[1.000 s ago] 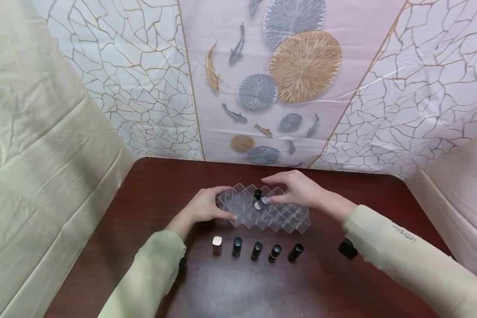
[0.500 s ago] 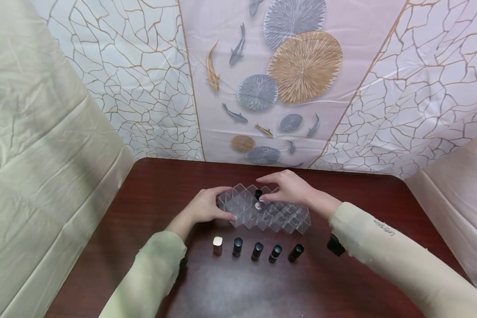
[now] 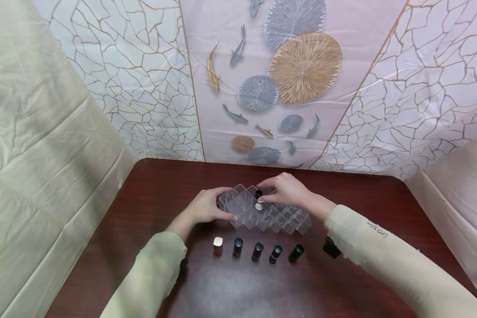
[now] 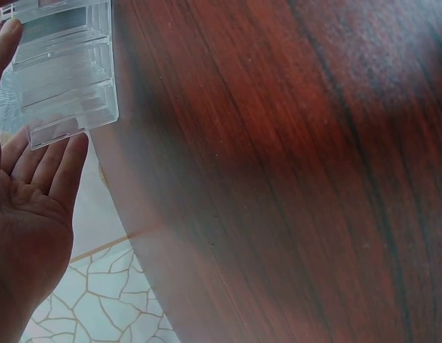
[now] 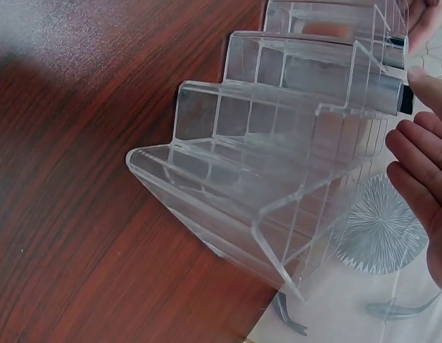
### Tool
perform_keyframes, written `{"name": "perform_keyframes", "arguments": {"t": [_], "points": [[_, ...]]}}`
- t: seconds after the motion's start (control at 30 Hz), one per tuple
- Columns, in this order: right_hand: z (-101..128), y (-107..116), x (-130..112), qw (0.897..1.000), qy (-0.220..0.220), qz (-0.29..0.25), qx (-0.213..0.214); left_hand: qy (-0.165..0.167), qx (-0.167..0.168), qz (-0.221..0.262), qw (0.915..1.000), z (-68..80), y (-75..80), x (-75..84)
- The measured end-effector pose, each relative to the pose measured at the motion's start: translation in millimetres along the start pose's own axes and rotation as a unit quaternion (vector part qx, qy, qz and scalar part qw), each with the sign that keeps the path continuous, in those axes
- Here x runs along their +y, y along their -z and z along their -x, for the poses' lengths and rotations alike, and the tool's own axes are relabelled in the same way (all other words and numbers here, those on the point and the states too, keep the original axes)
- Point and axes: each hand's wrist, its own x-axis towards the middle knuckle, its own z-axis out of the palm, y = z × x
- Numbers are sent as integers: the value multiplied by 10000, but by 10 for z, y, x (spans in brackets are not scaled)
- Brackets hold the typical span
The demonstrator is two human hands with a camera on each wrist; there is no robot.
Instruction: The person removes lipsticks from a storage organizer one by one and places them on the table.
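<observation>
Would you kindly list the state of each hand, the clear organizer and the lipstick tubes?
left hand: fingers curled on the left end of the organizer, holding it.
right hand: fingertips at a tube in the organizer; grip unclear.
clear organizer: upright on the table, mostly unfilled.
tubes in the organizer: two, standing in slots.
row of tubes: five, capped, standing on the table in front.

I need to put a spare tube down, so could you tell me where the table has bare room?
Bare table lies in front of the row of tubes, between the sleeves, and behind the clear organiser towards the wall. It is crowded between that row and the organiser, where the left hand and right hand work.
</observation>
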Motion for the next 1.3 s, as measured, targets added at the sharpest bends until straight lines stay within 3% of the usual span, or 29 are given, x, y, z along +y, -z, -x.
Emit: {"name": "perform_keyframes", "arguments": {"t": [0.77,1.0,1.3], "points": [[-79,-44,-30,9999,121,-51,103,-8,11,-8,10000,7,-4,10],[-64,62,-89,9991,-67,-370,214,-24,14,-27,10000,13,1,22],[-42,234,-159,9986,-118,-282,429,75,6,-34,10000,14,-4,15]]}}
